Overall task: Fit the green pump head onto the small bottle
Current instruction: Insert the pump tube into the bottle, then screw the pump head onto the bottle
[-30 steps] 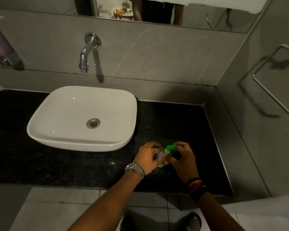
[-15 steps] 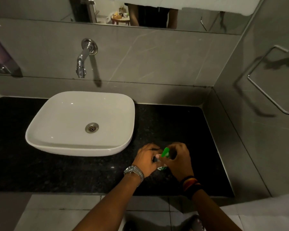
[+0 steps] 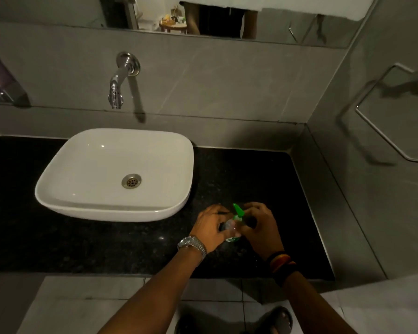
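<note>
Over the black stone counter (image 3: pixel 106 242), right of the basin, my two hands meet around a small clear bottle (image 3: pixel 230 228). My left hand (image 3: pixel 211 227) wraps the bottle's body from the left. A green pump head (image 3: pixel 238 211) sits at the bottle's top, its nozzle pointing up and away. My right hand (image 3: pixel 258 225) grips the pump at its base from the right. The bottle's lower part and the joint between pump and neck are mostly hidden by my fingers.
A white vessel basin (image 3: pixel 184 165) stands on the counter's left half under a wall tap (image 3: pixel 117 89). Grey tiled walls close the back and right; a metal towel rail (image 3: pixel 381 138) hangs on the right wall. A soap dispenser (image 3: pixel 0 80) sits far left.
The green nozzle has swung from pointing right to pointing up and away while my right hand kept its grip. Both hands stayed at the same spot on the counter.
</note>
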`<state>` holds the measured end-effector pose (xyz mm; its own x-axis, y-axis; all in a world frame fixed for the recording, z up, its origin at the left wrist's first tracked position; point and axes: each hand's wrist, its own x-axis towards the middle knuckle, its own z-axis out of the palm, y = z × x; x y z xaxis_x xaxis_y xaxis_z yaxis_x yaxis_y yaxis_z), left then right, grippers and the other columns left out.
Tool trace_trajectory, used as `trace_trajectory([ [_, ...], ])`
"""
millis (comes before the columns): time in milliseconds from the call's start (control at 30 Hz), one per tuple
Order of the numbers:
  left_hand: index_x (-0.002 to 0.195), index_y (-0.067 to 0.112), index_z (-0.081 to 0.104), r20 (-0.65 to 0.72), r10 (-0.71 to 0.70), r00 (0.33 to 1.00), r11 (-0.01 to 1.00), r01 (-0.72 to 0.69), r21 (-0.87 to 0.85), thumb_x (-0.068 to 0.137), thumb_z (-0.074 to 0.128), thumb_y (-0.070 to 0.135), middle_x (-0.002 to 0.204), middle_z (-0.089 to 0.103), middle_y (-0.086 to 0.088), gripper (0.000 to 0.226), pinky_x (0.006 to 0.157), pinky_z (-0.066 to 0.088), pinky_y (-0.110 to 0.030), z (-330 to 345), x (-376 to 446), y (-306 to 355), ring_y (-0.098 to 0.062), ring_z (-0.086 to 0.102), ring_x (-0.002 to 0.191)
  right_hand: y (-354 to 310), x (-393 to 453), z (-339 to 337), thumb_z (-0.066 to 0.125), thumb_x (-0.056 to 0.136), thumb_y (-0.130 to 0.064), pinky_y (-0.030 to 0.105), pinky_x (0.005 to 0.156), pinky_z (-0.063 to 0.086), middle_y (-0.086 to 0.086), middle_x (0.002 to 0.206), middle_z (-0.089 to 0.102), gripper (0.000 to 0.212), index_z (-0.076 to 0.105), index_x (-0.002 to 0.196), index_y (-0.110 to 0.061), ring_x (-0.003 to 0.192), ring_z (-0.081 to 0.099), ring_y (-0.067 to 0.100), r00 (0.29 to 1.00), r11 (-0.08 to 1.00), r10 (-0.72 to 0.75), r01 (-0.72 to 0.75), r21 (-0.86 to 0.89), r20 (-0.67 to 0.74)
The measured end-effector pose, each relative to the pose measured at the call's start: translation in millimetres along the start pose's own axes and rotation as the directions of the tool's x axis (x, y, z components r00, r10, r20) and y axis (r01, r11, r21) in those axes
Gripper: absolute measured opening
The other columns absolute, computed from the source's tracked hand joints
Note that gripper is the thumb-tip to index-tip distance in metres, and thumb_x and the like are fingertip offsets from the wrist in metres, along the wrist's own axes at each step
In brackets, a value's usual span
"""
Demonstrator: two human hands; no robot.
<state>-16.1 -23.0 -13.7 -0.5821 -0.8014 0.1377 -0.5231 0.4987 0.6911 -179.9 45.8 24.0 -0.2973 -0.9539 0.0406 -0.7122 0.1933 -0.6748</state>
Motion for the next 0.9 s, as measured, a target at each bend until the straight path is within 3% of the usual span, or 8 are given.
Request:
trace_trajectory([
  [100,0.113,0.028,0.075,0.003,-0.020,1.000,1.000,0.020,0.005,0.077,0.071,0.060,0.124,0.066,0.002,0.049,0.101,0.049,-0.047,0,-1,-1,-0.019,0.058,0.119,-8,2,5,0.086,0.071,-0.044,0.042,0.086,0.054,0.003,0.102,0.061,0.042,0.060,0.078,-0.012,0.096,0.061,0.021,0.995,0.997,0.067,-0.069,-0.033,-0.071],
  [233,0.113,0.025,0.074,-0.008,-0.008,1.000,1.000,0.008,0.014,0.083,0.067,0.057,0.126,0.066,0.000,0.044,0.102,0.049,-0.047,2,-1,0,-0.021,0.058,0.120,4,-4,2,0.084,0.077,-0.027,0.043,0.107,0.048,0.000,0.135,0.056,0.035,0.074,0.110,-0.019,0.126,0.053,0.021,0.999,0.996,-0.026,0.022,0.081,0.041],
  [400,0.114,0.023,0.075,-0.009,-0.021,1.000,0.999,0.021,0.024,0.083,0.074,0.042,0.124,0.067,-0.001,0.037,0.100,0.049,-0.047,2,-3,1,-0.022,0.059,0.118,-1,-4,10,0.089,0.068,-0.040,0.037,0.085,0.055,0.001,0.102,0.060,0.044,0.067,0.095,-0.014,0.098,0.061,0.020,0.992,0.994,0.108,-0.106,0.031,-0.061],
  [533,0.113,0.022,0.076,-0.019,-0.004,1.000,1.000,0.005,0.028,0.084,0.071,0.046,0.122,0.068,-0.001,0.038,0.098,0.051,-0.045,2,-3,2,-0.021,0.060,0.117,3,-8,9,0.085,0.073,-0.037,0.034,0.105,0.046,-0.005,0.131,0.052,0.049,0.070,0.118,-0.024,0.124,0.050,0.015,0.999,0.990,0.043,-0.044,0.131,0.009],
  [633,0.113,0.023,0.076,-0.022,0.000,1.000,0.999,0.000,0.037,0.083,0.073,0.051,0.122,0.068,-0.001,0.042,0.099,0.051,-0.044,1,-3,2,-0.021,0.060,0.116,5,-5,6,0.087,0.072,-0.030,0.039,0.097,0.052,-0.006,0.117,0.057,0.026,0.074,0.092,-0.020,0.114,0.058,0.022,0.999,0.993,0.045,-0.044,0.108,-0.013],
  [733,0.111,0.024,0.076,-0.024,-0.014,1.000,1.000,0.015,0.028,0.081,0.074,0.046,0.120,0.068,0.001,0.037,0.097,0.051,-0.046,0,-4,1,-0.019,0.060,0.114,-6,-1,9,0.088,0.067,-0.046,0.038,0.083,0.055,0.002,0.101,0.058,0.042,0.062,0.082,-0.017,0.096,0.059,0.020,0.990,0.992,0.121,-0.119,0.033,-0.069],
  [833,0.113,0.024,0.075,-0.023,-0.002,1.000,0.999,0.003,0.033,0.083,0.072,0.046,0.122,0.067,0.001,0.037,0.098,0.051,-0.046,0,-3,1,-0.019,0.059,0.116,-2,-4,9,0.087,0.071,-0.041,0.028,0.098,0.047,-0.001,0.127,0.054,0.049,0.070,0.112,-0.022,0.118,0.052,0.015,0.998,0.996,0.056,-0.055,0.070,-0.006],
  [900,0.117,0.024,0.073,-0.024,-0.005,1.000,0.999,0.006,0.036,0.081,0.072,0.053,0.124,0.067,-0.001,0.046,0.101,0.049,-0.045,0,-3,3,-0.021,0.058,0.119,3,-5,5,0.084,0.076,-0.028,0.029,0.104,0.044,-0.002,0.135,0.054,0.040,0.074,0.114,-0.022,0.126,0.050,0.017,1.000,0.998,0.002,-0.003,0.056,0.025],
])
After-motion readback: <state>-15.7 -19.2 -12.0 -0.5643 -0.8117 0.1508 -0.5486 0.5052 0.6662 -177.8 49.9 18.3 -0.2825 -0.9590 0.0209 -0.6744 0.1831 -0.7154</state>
